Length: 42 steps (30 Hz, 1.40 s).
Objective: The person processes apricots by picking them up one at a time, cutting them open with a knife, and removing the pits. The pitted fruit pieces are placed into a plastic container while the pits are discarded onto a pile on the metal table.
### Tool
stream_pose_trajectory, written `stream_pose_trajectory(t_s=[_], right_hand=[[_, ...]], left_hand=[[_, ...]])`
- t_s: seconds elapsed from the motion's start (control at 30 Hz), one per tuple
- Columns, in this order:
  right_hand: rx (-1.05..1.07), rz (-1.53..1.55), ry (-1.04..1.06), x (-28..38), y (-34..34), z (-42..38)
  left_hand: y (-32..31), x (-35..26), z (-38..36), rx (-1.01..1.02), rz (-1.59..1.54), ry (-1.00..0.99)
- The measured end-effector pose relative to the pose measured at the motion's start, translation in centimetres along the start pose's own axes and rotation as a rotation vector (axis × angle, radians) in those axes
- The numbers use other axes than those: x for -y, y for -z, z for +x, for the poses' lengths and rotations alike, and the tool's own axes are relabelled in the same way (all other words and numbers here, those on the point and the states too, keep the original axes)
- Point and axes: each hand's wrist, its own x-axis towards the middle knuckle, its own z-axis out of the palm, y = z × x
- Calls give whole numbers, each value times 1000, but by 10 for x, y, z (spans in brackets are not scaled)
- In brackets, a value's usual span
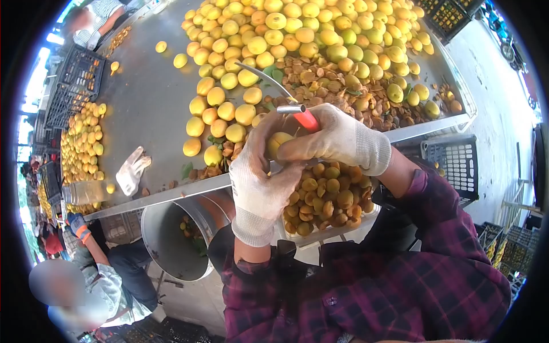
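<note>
My left hand (pixel 254 177), in a stained white glove, is wrapped round a yellow-green fruit (pixel 278 144) at the table's front edge. Against the same fruit press the fingers of my right hand (pixel 329 140), also gloved. That hand holds a curved knife (pixel 307 119) with a red handle and a metal collar, its blade pointing up and left. Beyond my hands lie many whole yellow fruits (pixel 274 37) and a heap of brown-orange pieces (pixel 320 74). Below them, a container (pixel 370 219) is full of split fruit.
The metal table (pixel 148 97) has a raised front rim. A white glove (pixel 132 171) lies on it. Under the rim is a metal bucket (pixel 171 246). Black crates (pixel 74 86) stand left, a grey crate (pixel 457 166) right. A co-worker (pixel 114 291) sits lower left, another person (pixel 103 20) upper left.
</note>
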Motion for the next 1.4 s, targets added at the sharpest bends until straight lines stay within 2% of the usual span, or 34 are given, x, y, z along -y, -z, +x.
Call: stream_pose_trajectory(t_s=[0.03, 0.17, 0.3, 0.37, 0.43, 0.5, 0.57, 0.63, 0.67, 0.83, 0.9, 0.93, 1.13, 1.2, 1.23, 1.3, 1.33, 1.4], right_hand=[[13, -46, 18, -3, 1, 2], [11, -65, -15, 7, 2, -6], [-40, -213, 6, 15, 0, -16], [-55, -301, 32, 11, 3, -19], [-31, -405, 35, 3, 5, -21], [-33, -450, 44, -3, 7, -24], [41, -423, 31, -5, 8, -28], [41, -464, 11, -10, 12, -34], [38, -440, 8, -12, 10, -35], [-4, -437, -2, -17, 9, -41], [-54, -357, -30, -16, 9, -43], [-57, -357, -32, -16, 11, -44], [-59, -292, -110, -21, 17, -52], [-166, -271, 1, -26, 19, -56], [-171, -279, 10, -28, 20, -57], [-288, -370, 135, -30, 25, -59], [-318, -464, 183, -33, 26, -59], [-315, -526, 167, -24, 25, -67]], left_hand=[[0, -1, 0, 7, 12, -52], [-2, -13, -7, 113, -211, 98], [-3, -7, -13, 135, -168, 135], [-9, -2, -15, 89, -91, 7], [-18, -4, -19, 47, -80, 27], [-22, -11, -22, 21, 241, 20], [-27, -9, -26, 25, 307, 53], [-32, -4, -27, 10, 518, -210], [-30, -9, -26, 4, 635, -278], [-36, -3, -30, 25, 570, -226], [-38, -7, -31, 38, 554, -101], [-39, -5, -32, 40, 552, -101], [-42, 9, -31, 47, 396, -78], [-47, 12, -26, 18, 123, 0], [-49, 9, -25, 17, 121, -13], [-56, -3, -23, 36, -384, 226], [-50, -4, -21, 123, -524, 316], [-50, -1, -23, 68, -559, 347]])
